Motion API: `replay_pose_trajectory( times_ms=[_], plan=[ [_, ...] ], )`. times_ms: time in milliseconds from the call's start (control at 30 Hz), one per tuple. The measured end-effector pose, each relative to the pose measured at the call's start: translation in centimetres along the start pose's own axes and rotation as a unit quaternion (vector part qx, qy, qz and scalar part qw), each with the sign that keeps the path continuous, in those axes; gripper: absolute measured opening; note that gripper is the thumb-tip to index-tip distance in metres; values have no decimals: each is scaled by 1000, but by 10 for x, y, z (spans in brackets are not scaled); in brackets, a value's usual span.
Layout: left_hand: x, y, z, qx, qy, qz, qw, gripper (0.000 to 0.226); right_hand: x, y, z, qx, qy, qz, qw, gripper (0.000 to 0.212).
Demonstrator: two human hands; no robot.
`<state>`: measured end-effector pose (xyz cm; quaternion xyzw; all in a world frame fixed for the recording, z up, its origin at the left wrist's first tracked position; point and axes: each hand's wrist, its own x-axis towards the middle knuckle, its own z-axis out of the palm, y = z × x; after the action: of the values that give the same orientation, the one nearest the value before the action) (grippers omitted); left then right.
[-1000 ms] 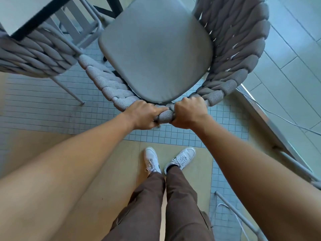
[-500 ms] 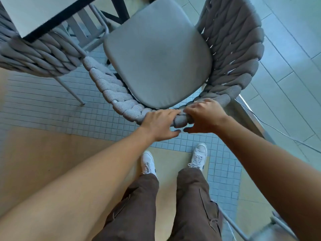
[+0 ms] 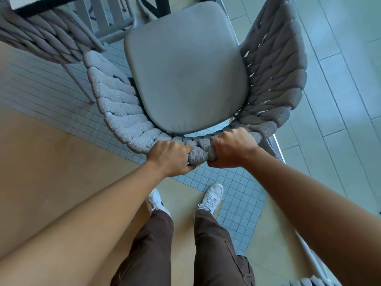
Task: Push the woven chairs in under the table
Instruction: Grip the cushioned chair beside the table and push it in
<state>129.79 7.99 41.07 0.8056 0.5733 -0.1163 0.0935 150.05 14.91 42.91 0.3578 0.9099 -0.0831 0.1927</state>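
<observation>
A grey woven chair (image 3: 115, 104) with a flat grey seat cushion (image 3: 183, 67) stands in front of me, seen from above. My left hand (image 3: 169, 157) and my right hand (image 3: 231, 149) both grip the top rim of its rope backrest, close together. The table (image 3: 26, 3) shows only as a white corner with a dark edge at the top left. The chair's front reaches toward the dark table legs (image 3: 156, 5). A second woven chair (image 3: 45, 38) sits at the top left, partly under the table corner.
A metal threshold rail (image 3: 276, 147) runs diagonally along the chair's right side, with larger grey tiles beyond it. Small mosaic tiles and tan floor lie below. My feet in white shoes (image 3: 212, 197) stand just behind the chair. Another woven piece (image 3: 309, 282) peeks in at the bottom right.
Half a second ago both hands lay loosely on the backrest rim; now both are closed around it again. The chair sits more squarely in front of me, and my feet have stepped apart.
</observation>
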Motion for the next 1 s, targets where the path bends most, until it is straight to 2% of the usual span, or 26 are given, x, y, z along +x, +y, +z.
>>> replay_pose_trajectory(
  times_ms=[367,667,1000],
  plan=[
    [27,-15,-18,12,18,10,1000,66,19,12,-1,17,43,66,997,62],
    [28,-12,-16,17,16,-15,1000,70,22,20,-7,-29,28,39,998,59],
    [26,-5,-20,-12,-13,-48,999,64,16,22,-8,17,-1,45,999,50]
  ],
)
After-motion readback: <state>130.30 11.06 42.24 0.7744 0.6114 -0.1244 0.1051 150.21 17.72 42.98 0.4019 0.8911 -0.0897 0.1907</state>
